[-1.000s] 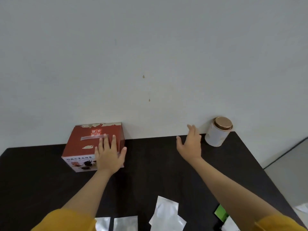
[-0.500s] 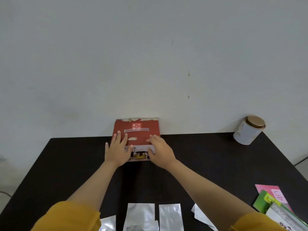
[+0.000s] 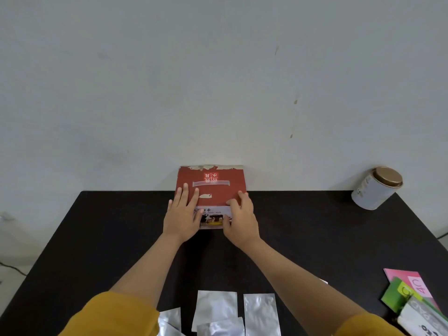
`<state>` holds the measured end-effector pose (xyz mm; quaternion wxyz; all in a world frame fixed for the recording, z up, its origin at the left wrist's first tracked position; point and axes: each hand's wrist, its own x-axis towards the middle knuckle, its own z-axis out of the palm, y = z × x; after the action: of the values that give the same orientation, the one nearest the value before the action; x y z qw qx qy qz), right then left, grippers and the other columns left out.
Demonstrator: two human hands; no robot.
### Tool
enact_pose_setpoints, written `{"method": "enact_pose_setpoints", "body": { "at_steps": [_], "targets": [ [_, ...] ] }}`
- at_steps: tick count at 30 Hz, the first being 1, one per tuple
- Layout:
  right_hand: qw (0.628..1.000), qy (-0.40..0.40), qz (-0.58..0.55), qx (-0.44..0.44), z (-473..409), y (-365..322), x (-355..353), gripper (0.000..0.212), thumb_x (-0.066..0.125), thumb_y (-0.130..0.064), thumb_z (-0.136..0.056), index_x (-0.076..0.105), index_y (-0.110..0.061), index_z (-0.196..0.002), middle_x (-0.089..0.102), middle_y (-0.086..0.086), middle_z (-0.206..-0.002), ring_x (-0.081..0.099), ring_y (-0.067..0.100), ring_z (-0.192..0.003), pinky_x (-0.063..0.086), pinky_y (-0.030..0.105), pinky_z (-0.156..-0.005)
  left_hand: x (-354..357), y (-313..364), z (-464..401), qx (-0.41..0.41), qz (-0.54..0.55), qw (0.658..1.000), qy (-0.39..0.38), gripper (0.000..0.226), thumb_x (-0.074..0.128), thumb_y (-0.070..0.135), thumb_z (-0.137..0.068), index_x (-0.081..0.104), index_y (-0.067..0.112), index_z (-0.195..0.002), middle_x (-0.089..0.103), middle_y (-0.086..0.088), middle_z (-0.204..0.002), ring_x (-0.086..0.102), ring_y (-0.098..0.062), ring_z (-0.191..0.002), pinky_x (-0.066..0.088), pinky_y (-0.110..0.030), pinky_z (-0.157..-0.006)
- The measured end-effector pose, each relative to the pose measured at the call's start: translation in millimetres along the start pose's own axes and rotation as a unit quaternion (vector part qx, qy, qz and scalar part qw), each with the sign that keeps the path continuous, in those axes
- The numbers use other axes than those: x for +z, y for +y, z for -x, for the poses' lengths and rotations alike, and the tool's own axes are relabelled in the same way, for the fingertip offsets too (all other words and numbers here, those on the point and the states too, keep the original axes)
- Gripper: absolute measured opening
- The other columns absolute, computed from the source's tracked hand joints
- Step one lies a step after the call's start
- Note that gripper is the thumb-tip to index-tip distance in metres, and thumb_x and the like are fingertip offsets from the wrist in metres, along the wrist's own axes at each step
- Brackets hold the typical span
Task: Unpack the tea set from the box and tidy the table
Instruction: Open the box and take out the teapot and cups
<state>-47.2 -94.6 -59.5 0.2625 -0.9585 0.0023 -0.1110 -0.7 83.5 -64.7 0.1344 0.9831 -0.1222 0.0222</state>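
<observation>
A red tea set box (image 3: pixel 213 187) with a taped lid and a white picture strip on its front stands closed at the back of the black table (image 3: pixel 97 238), against the wall. My left hand (image 3: pixel 183 215) lies on its left front corner, fingers spread flat over the top. My right hand (image 3: pixel 241 219) clasps the right front corner, fingers curled over the top edge. Both hands hold the box.
A white tin (image 3: pixel 375 187) with a bronze lid sits tilted at the back right corner. Several silver foil pouches (image 3: pixel 215 309) lie at the near edge. Pink and green packets (image 3: pixel 407 289) lie at the right edge, beside a clear printed packet.
My right hand has left the tin's side and come to the box's right corner. The view has swung so the box now sits at centre. My left hand stays on the box.
</observation>
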Motion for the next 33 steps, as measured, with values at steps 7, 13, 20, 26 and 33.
{"method": "enact_pose_setpoints", "body": {
  "at_steps": [7, 13, 20, 26, 33],
  "targets": [
    [0.995, 0.042, -0.089, 0.023, -14.4, 18.3, -11.2, 0.032, 0.069, -0.027, -0.084, 0.057, -0.016, -0.111, 0.041, 0.002, -0.131, 0.049, 0.020, -0.119, 0.050, 0.026, -0.087, 15.1, 3.4, 6.4, -0.060, 0.086, 0.992, 0.064, 0.066, 0.046, 0.053, -0.092, 0.020, 0.036, -0.150, -0.019, -0.020, -0.156, -0.022, -0.041, -0.142, 0.012, -0.060, -0.114],
    [0.991, -0.056, -0.108, 0.055, -28.5, 33.8, -16.8, 0.077, 0.067, -0.044, -0.085, 0.031, -0.015, -0.146, 0.033, 0.003, -0.148, 0.033, 0.019, -0.136, 0.039, 0.033, -0.106, 7.6, 26.6, 1.8, -0.164, 0.228, 0.957, 0.072, 0.071, 0.047, 0.065, -0.084, 0.028, 0.037, -0.147, -0.012, -0.011, -0.157, 0.004, -0.040, -0.142, 0.031, -0.055, -0.109],
    [0.952, -0.047, -0.261, 0.154, -56.9, 30.9, -39.0, 0.047, 0.067, -0.041, -0.086, 0.048, -0.013, -0.119, 0.061, 0.006, -0.114, 0.061, 0.019, -0.101, 0.051, 0.023, -0.075, -6.2, 14.4, -13.4, -0.237, 0.281, 0.928, 0.063, 0.114, 0.076, 0.061, -0.064, 0.014, 0.016, -0.149, 0.028, -0.012, -0.139, 0.042, -0.032, -0.124, 0.047, -0.045, -0.094],
    [0.900, -0.147, -0.318, 0.258, -95.0, 17.8, -38.3, 0.067, 0.047, -0.041, -0.097, 0.017, -0.014, -0.150, 0.038, 0.011, -0.148, 0.046, 0.031, -0.129, 0.043, 0.044, -0.104, -11.9, 1.9, -22.4, -0.213, 0.330, 0.920, 0.003, 0.112, 0.083, 0.057, -0.057, 0.024, 0.019, -0.144, 0.034, -0.010, -0.133, 0.049, -0.027, -0.117, 0.048, -0.043, -0.096],
    [0.909, -0.125, -0.313, 0.246, -82.0, 8.6, -24.4, 0.053, 0.044, -0.030, -0.100, 0.023, -0.013, -0.146, 0.046, 0.010, -0.141, 0.049, 0.028, -0.125, 0.045, 0.038, -0.099, -15.0, -13.2, -23.6, -0.181, 0.339, 0.922, -0.043, 0.121, 0.075, 0.074, -0.048, 0.023, 0.023, -0.144, 0.038, -0.005, -0.133, 0.050, -0.023, -0.118, 0.049, -0.048, -0.098]
  ]
}}
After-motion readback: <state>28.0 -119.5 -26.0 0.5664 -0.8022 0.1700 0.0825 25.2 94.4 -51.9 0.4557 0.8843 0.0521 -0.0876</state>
